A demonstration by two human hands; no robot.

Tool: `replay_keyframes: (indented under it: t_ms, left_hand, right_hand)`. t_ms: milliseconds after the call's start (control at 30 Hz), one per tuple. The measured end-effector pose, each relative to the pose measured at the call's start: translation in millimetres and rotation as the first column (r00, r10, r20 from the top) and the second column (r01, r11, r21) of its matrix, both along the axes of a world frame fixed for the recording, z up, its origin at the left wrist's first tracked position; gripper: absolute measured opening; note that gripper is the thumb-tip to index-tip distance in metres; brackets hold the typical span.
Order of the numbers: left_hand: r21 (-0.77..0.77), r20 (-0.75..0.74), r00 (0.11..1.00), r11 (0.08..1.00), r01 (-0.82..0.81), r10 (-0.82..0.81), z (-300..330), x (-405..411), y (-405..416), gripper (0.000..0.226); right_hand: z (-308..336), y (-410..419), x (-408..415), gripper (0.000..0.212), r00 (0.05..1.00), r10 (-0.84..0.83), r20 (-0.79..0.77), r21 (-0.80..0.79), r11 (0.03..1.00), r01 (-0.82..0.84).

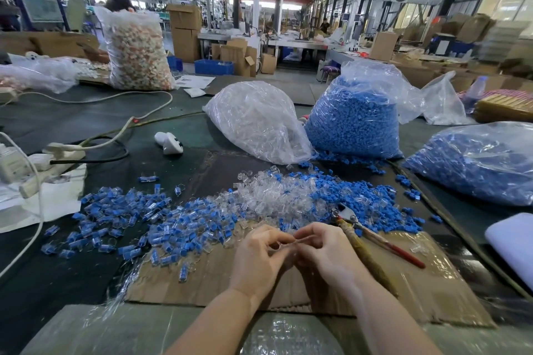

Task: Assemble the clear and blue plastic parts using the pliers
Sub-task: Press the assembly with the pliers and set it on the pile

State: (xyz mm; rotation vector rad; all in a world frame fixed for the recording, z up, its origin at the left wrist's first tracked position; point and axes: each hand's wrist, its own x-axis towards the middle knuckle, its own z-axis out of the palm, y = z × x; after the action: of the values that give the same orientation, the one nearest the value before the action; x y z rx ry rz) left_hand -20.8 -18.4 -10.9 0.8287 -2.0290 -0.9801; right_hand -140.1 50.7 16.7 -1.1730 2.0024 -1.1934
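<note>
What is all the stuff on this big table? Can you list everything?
clear parts bag: one, see-through, table middle
blue parts bags: two, blue, right of the clear bag
third bag: one, white and orange bits, far left
loose blue parts: many, blue, right of the clear heap
loose clear parts: many, clear, centre
joined parts: many, blue and clear, left
pliers: one, red handle, on the cardboard
power strip: one, white, left
left hand: pinching a small clear part
right hand: pinching it too
</note>
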Motion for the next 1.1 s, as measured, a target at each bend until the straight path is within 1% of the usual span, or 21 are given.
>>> replay_keyframes:
  t_ms: [33, 67, 100, 167, 233, 333, 467, 533, 633, 733, 900, 967, 1067, 1100]
  left_hand:
    - [0.041, -0.023, 1.000, 0.999, -0.005, 0.006, 0.0, 0.5, -0.3, 0.017]
    - [0.078, -0.045, 0.999, 0.997, -0.012, 0.015, -0.3, 0.6, -0.6, 0.021]
    - [0.109, -0.060, 0.998, 0.994, -0.020, 0.026, -0.3, 0.6, -0.6, 0.024]
    - [0.155, -0.067, 0.997, 0.987, -0.036, 0.047, 0.6, 0.6, 0.2, 0.024]
    - [0.180, -0.066, 0.996, 0.983, -0.044, 0.056, 0.5, 0.6, 0.5, 0.021]
    - [0.165, -0.039, 0.998, 0.985, -0.045, 0.052, -1.2, 1.6, 1.7, 0.022]
    - [0.186, -0.044, 0.997, 0.981, -0.047, 0.056, -3.5, 1.9, 1.8, 0.024]
    - [0.193, -0.056, 0.997, 0.980, -0.046, 0.058, -4.6, 1.4, 1.0, 0.027]
    - [0.186, -0.044, 0.998, 0.982, -0.041, 0.050, -5.1, 1.2, 0.7, 0.029]
    - [0.176, -0.029, 0.999, 0.984, -0.036, 0.042, -5.7, 1.4, 0.4, 0.025]
    - [0.173, -0.034, 0.998, 0.984, -0.042, 0.048, -7.1, 0.6, 0.0, 0.020]
    - [0.150, -0.011, 0.999, 0.988, -0.045, 0.047, -8.1, 0.3, -0.2, 0.020]
    - [0.112, 0.015, 0.999, 0.992, -0.052, 0.051, -8.3, 0.7, -1.6, 0.020]
    - [0.115, 0.015, 0.999, 0.992, -0.053, 0.052, -8.2, 0.9, -1.9, 0.022]
  right_hand:
    - [-1.4, -1.9, 0.2, 0.009, 1.000, -0.011, -0.011, -0.012, 1.000, 0.011]
    - [-2.9, -3.8, -0.3, 0.008, 0.998, -0.039, -0.058, -0.018, 0.999, 0.038]
    - [-4.4, -5.8, -1.3, 0.008, 0.986, -0.080, -0.148, -0.015, 0.997, 0.079]
    - [-7.4, -9.4, -3.3, 0.011, 0.921, -0.155, -0.358, 0.008, 0.986, 0.169]
    - [-10.5, -13.2, -3.5, 0.015, 0.849, -0.185, -0.494, 0.020, 0.974, 0.224]
    - [-17.2, -18.2, -1.7, 0.017, 0.785, -0.177, -0.593, 0.002, 0.975, 0.221]
    - [-25.0, -23.6, -0.9, 0.013, 0.709, -0.162, -0.686, -0.014, 0.978, 0.210]
    - [-26.6, -25.1, -1.5, 0.010, 0.684, -0.152, -0.713, -0.009, 0.978, 0.208]
    - [-27.2, -26.2, -2.7, 0.010, 0.674, -0.140, -0.725, -0.001, 0.979, 0.203]
    - [-27.0, -25.8, -2.0, 0.012, 0.659, -0.129, -0.741, 0.006, 0.980, 0.199]
    - [-31.1, -13.5, -3.5, 0.017, 0.659, -0.112, -0.744, 0.017, 0.982, 0.186]
    - [-32.3, -8.0, -2.3, 0.014, 0.684, -0.119, -0.720, 0.000, 0.985, 0.171]
    - [-29.7, -2.0, 3.6, 0.002, 0.744, -0.165, -0.647, -0.075, 0.985, 0.153]
    - [-28.5, 0.0, 5.8, 0.003, 0.767, -0.176, -0.617, -0.098, 0.984, 0.148]
